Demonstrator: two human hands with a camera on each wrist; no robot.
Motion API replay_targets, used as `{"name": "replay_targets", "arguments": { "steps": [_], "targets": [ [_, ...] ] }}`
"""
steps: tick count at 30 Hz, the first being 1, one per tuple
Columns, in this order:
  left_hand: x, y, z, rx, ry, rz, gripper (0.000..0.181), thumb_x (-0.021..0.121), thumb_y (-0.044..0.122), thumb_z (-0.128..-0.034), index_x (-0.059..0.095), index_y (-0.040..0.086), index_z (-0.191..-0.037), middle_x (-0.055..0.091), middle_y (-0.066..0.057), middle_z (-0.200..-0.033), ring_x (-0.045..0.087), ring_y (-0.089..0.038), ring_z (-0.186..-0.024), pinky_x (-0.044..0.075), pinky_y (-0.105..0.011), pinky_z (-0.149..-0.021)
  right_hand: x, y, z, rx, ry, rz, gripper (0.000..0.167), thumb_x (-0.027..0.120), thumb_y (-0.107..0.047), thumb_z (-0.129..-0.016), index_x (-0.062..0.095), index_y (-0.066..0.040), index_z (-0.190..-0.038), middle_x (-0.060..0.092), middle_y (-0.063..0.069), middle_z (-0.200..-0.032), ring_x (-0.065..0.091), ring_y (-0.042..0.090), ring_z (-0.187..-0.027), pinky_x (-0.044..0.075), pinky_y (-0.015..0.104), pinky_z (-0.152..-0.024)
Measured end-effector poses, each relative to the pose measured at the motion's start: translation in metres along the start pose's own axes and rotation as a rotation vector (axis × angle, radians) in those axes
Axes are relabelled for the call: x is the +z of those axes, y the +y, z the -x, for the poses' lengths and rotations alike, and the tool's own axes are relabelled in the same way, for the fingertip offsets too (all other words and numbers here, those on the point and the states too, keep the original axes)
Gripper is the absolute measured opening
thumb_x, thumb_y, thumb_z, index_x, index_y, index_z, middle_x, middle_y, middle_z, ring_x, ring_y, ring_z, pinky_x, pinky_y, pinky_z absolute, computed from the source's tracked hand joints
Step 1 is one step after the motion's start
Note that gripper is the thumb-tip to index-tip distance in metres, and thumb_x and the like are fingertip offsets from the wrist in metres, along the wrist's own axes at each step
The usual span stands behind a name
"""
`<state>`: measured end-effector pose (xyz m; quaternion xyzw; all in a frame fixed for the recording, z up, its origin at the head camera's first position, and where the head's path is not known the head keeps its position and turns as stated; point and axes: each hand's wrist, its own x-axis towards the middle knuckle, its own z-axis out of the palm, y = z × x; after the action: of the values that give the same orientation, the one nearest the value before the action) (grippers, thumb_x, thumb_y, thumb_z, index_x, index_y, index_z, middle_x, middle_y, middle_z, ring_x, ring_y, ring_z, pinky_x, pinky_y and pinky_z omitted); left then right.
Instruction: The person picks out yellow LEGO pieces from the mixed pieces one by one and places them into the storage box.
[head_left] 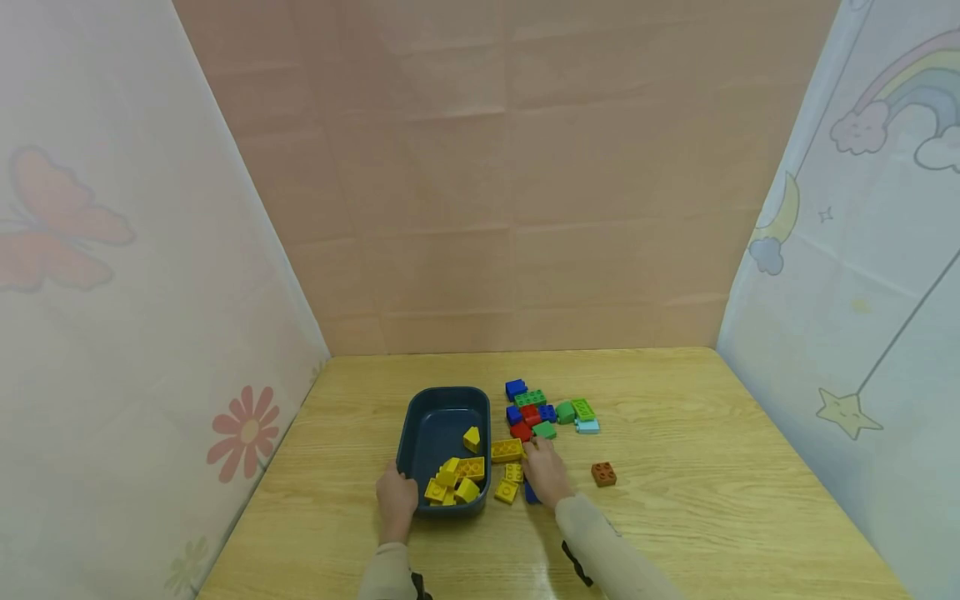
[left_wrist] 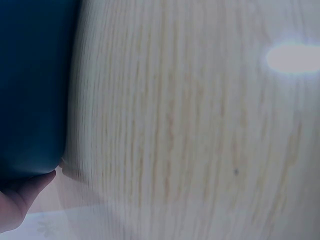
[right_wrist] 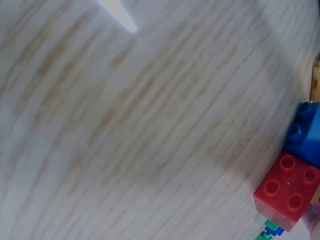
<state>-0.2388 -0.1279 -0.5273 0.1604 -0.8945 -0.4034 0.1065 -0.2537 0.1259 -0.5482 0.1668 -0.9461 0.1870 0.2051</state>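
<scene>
My left hand [head_left: 397, 500] grips the near left rim of a dark blue plastic bin [head_left: 408, 433]. In the left wrist view, a fingertip [left_wrist: 37, 185] lies against the bin's outer wall [left_wrist: 35, 90]. Several yellow toy bricks [head_left: 470, 468] are piled at the bin's near end. My right hand [head_left: 547, 472] is low over the table beside a long yellow brick [head_left: 506, 451]; its grip is hidden. A blue brick [head_left: 531, 492] shows partly under this hand. The right wrist view has a red brick [right_wrist: 287, 187] close by the fingers, touching a blue brick [right_wrist: 306, 132].
Two small yellow bricks [head_left: 507, 491] lie just right of the bin. Beyond the right hand is a cluster of blue, red and green bricks [head_left: 530, 399], with a light blue one [head_left: 588, 426]. A brown brick [head_left: 603, 474] sits apart on the wooden table [head_left: 712, 517].
</scene>
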Motion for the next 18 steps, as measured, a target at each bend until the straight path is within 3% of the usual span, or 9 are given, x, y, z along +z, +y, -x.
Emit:
{"name": "replay_targets", "arguments": {
  "steps": [13, 18],
  "targets": [
    [-0.0015, 0.0014, -0.0007, -0.014, -0.014, -0.007, 0.044, 0.047, -0.008, -0.0748, 0.044, -0.018, -0.117, 0.057, -0.032, -0.099, 0.054, -0.043, -0.093, 0.045, -0.050, -0.074, 0.0015, -0.0005, -0.0019, -0.138, 0.144, -0.039, 0.029, 0.074, 0.003, -0.065, 0.062, 0.007, -0.091, 0.056, 0.021, -0.098, 0.055, 0.031, -0.091, 0.048, 0.037, -0.075],
    [-0.0006, 0.0005, -0.0005, -0.015, -0.016, -0.005, 0.043, 0.047, -0.009, -0.0749, 0.044, -0.018, -0.117, 0.056, -0.032, -0.100, 0.054, -0.044, -0.094, 0.045, -0.050, -0.075, -0.0008, -0.0037, -0.0033, -0.143, 0.152, -0.017, 0.030, 0.075, 0.000, -0.066, 0.063, 0.007, -0.092, 0.058, 0.021, -0.099, 0.055, 0.032, -0.090, 0.048, 0.038, -0.075]
  ]
}}
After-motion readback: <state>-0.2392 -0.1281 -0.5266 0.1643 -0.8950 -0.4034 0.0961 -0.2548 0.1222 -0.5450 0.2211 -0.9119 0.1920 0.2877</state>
